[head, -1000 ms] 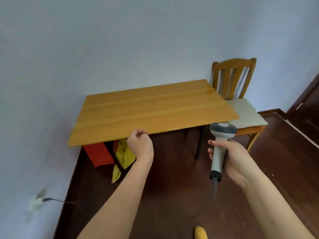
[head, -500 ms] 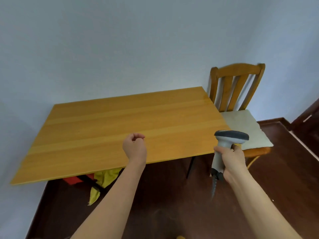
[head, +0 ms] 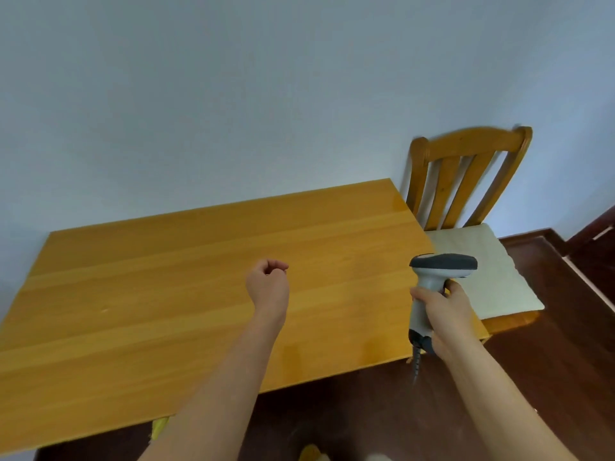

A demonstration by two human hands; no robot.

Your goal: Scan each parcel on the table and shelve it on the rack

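A bare wooden table fills the middle of the view, with no parcel on it. My left hand hovers over the table's middle, its fingers curled into a loose fist that holds nothing. My right hand grips the handle of a grey and white barcode scanner above the table's right front corner. The scanner's dark head points left, and its coiled cable hangs below my hand. No rack is in view.
A wooden chair with a pale seat cushion stands against the table's right end. A blue-grey wall runs behind both. Dark wooden floor lies to the right and in front. A bit of yellow cloth shows under the table's front edge.
The view has moved closer to the table and tilted up. Both hands now reach over the tabletop. The red box under the table has dropped out of sight.
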